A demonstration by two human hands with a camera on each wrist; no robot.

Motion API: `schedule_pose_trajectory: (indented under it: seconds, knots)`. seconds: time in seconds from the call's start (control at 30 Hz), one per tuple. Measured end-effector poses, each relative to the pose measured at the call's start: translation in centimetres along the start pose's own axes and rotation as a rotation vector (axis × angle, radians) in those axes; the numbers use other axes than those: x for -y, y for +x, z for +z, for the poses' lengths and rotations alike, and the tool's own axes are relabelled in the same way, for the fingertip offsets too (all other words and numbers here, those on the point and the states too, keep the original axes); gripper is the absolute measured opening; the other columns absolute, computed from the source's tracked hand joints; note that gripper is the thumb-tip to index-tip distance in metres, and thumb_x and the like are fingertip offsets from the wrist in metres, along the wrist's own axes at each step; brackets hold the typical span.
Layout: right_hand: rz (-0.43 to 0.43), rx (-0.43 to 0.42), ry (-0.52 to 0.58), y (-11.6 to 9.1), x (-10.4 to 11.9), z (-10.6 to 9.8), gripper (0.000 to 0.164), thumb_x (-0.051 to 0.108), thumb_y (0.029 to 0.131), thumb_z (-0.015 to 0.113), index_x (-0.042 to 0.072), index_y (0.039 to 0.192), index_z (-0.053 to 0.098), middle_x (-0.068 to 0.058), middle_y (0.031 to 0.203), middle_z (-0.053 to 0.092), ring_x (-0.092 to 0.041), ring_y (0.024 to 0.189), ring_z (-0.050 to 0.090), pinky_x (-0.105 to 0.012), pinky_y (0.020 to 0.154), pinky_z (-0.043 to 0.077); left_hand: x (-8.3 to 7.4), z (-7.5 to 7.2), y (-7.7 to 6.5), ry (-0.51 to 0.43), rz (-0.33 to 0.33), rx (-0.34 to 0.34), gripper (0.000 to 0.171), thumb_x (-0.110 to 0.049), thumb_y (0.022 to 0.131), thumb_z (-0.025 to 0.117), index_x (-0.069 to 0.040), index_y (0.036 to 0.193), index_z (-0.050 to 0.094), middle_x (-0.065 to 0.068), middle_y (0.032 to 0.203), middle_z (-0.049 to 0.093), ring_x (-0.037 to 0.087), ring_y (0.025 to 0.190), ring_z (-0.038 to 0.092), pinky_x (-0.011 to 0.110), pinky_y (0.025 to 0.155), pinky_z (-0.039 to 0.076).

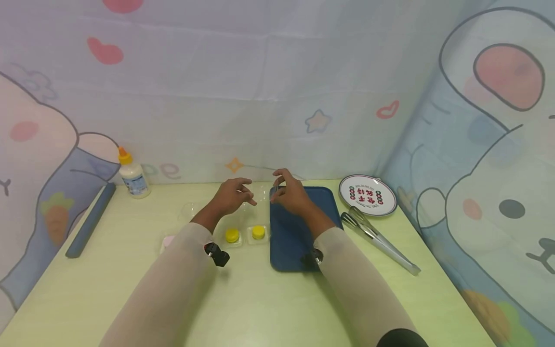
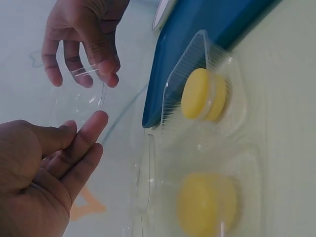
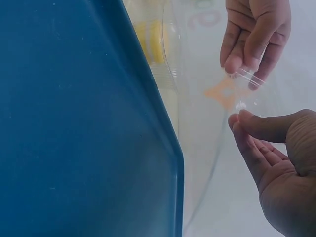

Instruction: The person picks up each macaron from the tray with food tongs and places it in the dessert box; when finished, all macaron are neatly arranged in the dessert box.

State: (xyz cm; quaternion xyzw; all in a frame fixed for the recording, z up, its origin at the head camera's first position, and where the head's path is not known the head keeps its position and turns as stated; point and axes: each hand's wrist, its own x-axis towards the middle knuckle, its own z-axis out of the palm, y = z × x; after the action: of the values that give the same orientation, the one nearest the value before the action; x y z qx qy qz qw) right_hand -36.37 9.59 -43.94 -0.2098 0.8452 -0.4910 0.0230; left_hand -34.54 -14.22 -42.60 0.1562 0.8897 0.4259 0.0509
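Over the table's middle, my left hand (image 1: pixel 249 195) and right hand (image 1: pixel 277 190) hold a clear plastic lid (image 1: pixel 262 193) between them. In the left wrist view the right hand (image 2: pixel 98 74) pinches the lid's edge (image 2: pixel 86 98) while my left hand (image 2: pixel 94 123) touches it from below. The right wrist view has the left hand (image 3: pixel 244 69) pinching the same clear lid (image 3: pixel 232 94) above my right hand (image 3: pixel 237 116). Below the hands a clear tray holds two yellow pastries (image 1: pixel 232 235) (image 1: pixel 258 232), also visible as pastries (image 2: pixel 202 94) (image 2: pixel 207 202).
A blue tray (image 1: pixel 299 241) lies just right of the pastries. Metal tongs (image 1: pixel 379 238) and a printed plate (image 1: pixel 367 194) sit further right. A glue bottle (image 1: pixel 133 174) stands at the back left, and a dark bar (image 1: pixel 91 219) lies along the left edge. Cloth walls surround the table.
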Motion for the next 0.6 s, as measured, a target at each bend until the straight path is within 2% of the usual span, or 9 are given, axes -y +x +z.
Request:
schedule_pose_trajectory:
  seconds: [0.17,0.33,0.5,0.6]
  knots:
    - [-0.031,0.018,-0.017,-0.2,0.1,0.1,0.071,-0.008,0.096,0.078,0.013,0.154,0.042,-0.027,0.132,0.058,-0.033,0.103,0.081,-0.042,0.089,0.067,0.4,0.0,-0.1,-0.010,0.018,-0.023,0.047,-0.013,0.110,0.063,-0.002,0.155,0.057,0.017,0.112,0.083,0.037,0.117,0.078,0.053,0.102,0.059]
    - [-0.058,0.038,-0.078,-0.5,0.4,0.0,0.064,-0.006,0.097,0.078,0.010,0.149,0.043,-0.016,0.115,0.060,-0.031,0.102,0.082,-0.038,0.086,0.066,0.7,-0.1,-0.4,-0.040,0.027,-0.024,0.036,-0.011,0.109,0.064,-0.003,0.144,0.063,0.021,0.115,0.081,0.037,0.109,0.081,0.047,0.095,0.057]
    - [-0.071,0.082,-0.145,-1.2,0.9,0.0,0.054,-0.001,0.101,0.074,0.009,0.147,0.046,-0.014,0.109,0.065,-0.036,0.096,0.080,-0.035,0.077,0.062,0.9,0.0,-1.2,-0.096,0.056,-0.022,0.023,-0.007,0.108,0.065,0.001,0.131,0.064,0.025,0.121,0.077,0.044,0.107,0.081,0.052,0.100,0.061]
    - [-0.074,0.101,-0.151,-1.7,1.0,0.0,0.046,-0.001,0.104,0.071,0.007,0.145,0.052,-0.015,0.108,0.067,-0.034,0.089,0.080,-0.033,0.074,0.064,1.2,0.3,-1.8,-0.095,0.085,-0.027,0.018,-0.008,0.108,0.064,0.001,0.125,0.065,0.022,0.121,0.076,0.041,0.108,0.081,0.054,0.102,0.062]
